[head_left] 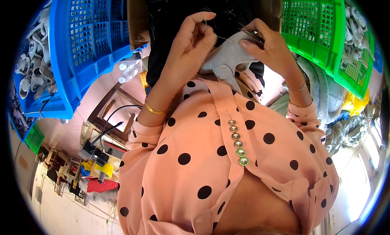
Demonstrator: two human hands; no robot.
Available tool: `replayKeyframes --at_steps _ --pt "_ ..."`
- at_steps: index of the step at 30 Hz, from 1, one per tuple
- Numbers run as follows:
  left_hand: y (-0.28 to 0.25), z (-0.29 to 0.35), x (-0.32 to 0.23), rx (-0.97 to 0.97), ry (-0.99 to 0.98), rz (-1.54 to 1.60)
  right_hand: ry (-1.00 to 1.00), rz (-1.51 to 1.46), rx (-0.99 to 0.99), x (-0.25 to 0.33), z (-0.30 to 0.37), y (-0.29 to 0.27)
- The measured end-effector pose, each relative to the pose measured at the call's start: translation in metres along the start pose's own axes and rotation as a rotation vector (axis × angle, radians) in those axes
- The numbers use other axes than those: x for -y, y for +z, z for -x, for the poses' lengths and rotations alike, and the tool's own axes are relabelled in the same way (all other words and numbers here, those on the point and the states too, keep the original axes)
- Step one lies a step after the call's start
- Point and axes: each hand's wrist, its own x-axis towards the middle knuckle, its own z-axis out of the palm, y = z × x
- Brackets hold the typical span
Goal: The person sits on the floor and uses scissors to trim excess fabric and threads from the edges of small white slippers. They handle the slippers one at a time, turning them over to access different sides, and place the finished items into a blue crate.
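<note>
A grey shoe upper (226, 56) lies over my lap, between my hands. My right hand (270, 46) is closed around a small dark metal tool (255, 37) that looks like thread snips. The right thumb lies along the upper's edge. Left of it, my left hand (191, 46) has its fingers curled, with a fine pale thread (206, 22) at the fingertips. A thin line of thread runs from near the left thumb toward the upper. The palm side of the right fingers is partly hidden.
A blue plastic basket (61, 72) with grey shoe uppers (34, 66) stands at the left. At the right is a green basket (325, 44) holding more uppers (355, 38). Clear bottles (129, 70) are beside the blue basket. Thread scraps lie on the dark cloth (174, 7).
</note>
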Motion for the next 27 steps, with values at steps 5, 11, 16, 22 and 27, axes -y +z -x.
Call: replayKeyframes --at_steps 5,11,16,22,27 --pt "-0.004 0.004 -0.001 0.097 0.123 -0.566 -0.014 -0.027 -0.016 -0.002 0.000 0.001" --pt "-0.007 -0.005 0.016 0.123 0.264 -0.543 -0.063 -0.015 -0.036 -0.004 0.000 0.003" --pt "-0.009 0.000 0.011 0.171 -0.045 -0.193 -0.049 -0.023 -0.014 -0.002 0.000 0.002" --pt "0.011 0.002 -0.002 0.058 0.077 -0.356 -0.056 0.026 -0.029 0.000 0.002 0.004" --pt "-0.012 0.003 -0.017 0.286 -0.201 -0.289 -0.046 0.051 -0.014 -0.005 0.003 0.002"
